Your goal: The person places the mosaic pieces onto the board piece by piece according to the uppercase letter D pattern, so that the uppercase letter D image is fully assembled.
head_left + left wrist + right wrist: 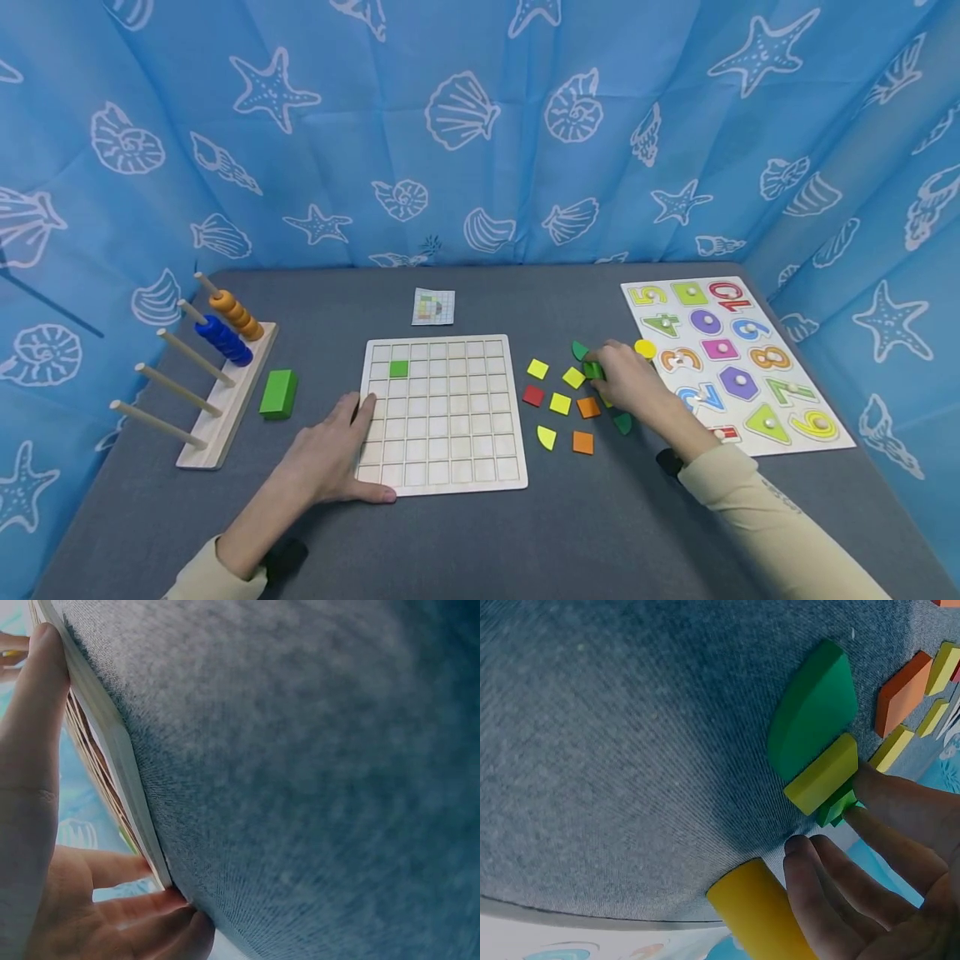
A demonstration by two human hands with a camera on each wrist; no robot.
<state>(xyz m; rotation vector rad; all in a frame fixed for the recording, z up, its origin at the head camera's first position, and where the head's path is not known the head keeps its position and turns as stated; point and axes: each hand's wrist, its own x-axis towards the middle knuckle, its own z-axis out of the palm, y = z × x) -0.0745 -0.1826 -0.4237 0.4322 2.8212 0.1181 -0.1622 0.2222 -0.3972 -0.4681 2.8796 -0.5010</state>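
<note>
A wooden grid board (pixel 442 412) lies on the grey table, with one green square tile (pixel 399 368) set in a cell near its top left. My left hand (pixel 337 450) rests flat at the board's lower left corner, thumb (pixel 30 750) along the board's edge (pixel 112 742). To the board's right lie several loose tiles: yellow (pixel 537 368), red (pixel 533 395), orange (pixel 582 442). My right hand (pixel 611 375) pinches a small green tile (pixel 593 370) (pixel 838 806) among them. That tile is beside a yellow tile (pixel 825 774) and a dark green quarter-round piece (pixel 814 712).
A number-and-shape puzzle board (pixel 806 392) lies at the right. At the left stand a wooden peg rack (pixel 225 400) with blue and orange rings and a green block (pixel 278 392). A small pattern card (pixel 433 307) lies behind the grid board. A blue curtain surrounds the table.
</note>
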